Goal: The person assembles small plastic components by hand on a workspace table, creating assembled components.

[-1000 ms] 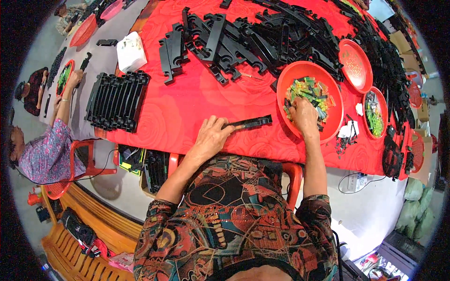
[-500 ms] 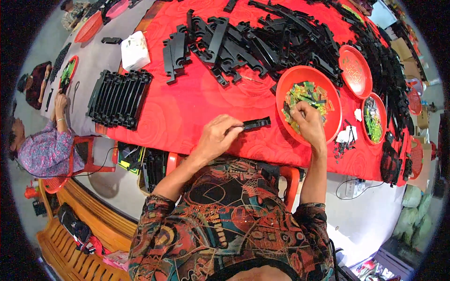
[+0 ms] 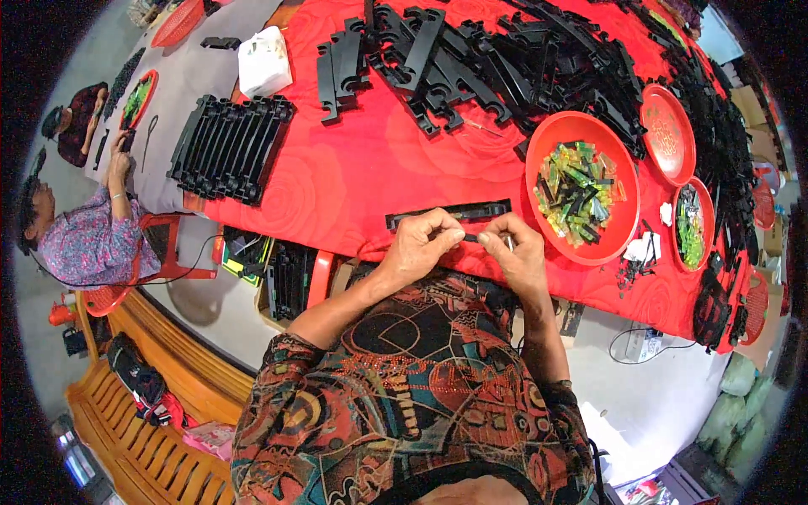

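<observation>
Small dark piece [image 3: 471, 238], one: between the hands, pinched in the fingertips of left hand [image 3: 421, 246] and right hand [image 3: 519, 254]. Notched black bar [image 3: 482, 210], one: on the worktop [image 3: 337, 181], just beyond both hands. Red bowl [image 3: 624, 231] of coloured strips [image 3: 576, 189]: near, right of the right hand. Row of black bars [image 3: 231, 150]: well left of the left hand. Risk, judged: a slack pinch could drop the piece; knuckles could nudge the bar askew.

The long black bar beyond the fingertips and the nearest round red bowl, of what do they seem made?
Long black bar: probably plastic, satin, from its even black and faint highlights; painted metal possible. Round red bowl: likely plastic, smooth, given its uniformly red wall.
</observation>
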